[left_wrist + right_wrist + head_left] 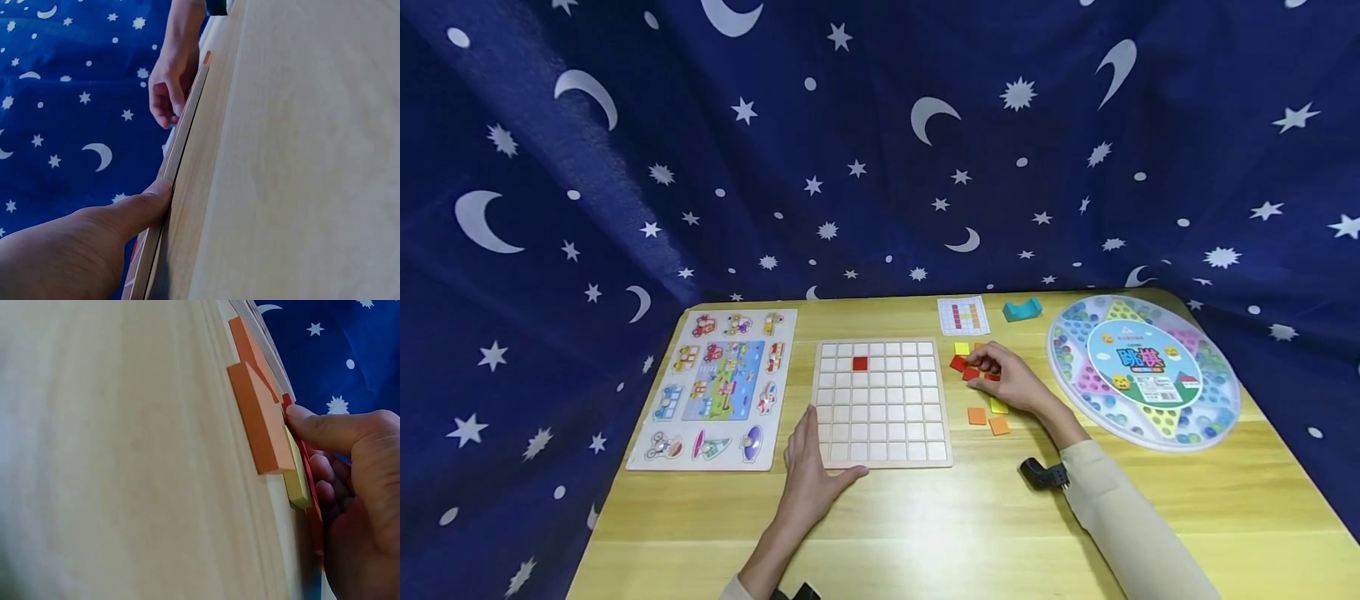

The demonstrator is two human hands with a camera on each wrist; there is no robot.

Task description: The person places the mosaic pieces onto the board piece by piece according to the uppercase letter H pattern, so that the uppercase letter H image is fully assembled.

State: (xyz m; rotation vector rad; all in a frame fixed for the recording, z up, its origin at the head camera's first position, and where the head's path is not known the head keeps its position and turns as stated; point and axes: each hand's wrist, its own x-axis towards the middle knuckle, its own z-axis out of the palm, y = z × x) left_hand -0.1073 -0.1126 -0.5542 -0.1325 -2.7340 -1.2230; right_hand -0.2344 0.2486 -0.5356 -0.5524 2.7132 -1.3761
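A pale wooden grid board [883,404] lies on the table, with one red square tile [860,363] in a cell near its top. My left hand [808,467] rests at the board's near left corner, fingers fairly straight along the left side. Its thumb [153,194] presses the front edge in the left wrist view. Right of the board, my right hand [1011,379] is among loose tiles, thumb and fingers bent about a red tile [972,375]. Another red tile [958,363] lies beside the fingertips. Part of the gripped tile is hidden by the fingers.
Orange tiles [977,416] and a yellow tile [962,348] lie around the right hand. A printed pattern card [947,317] and a teal block [1022,311] sit behind. A picture puzzle [782,367] lies left; a round marble game [1221,392] lies right. A starry curtain hangs behind.
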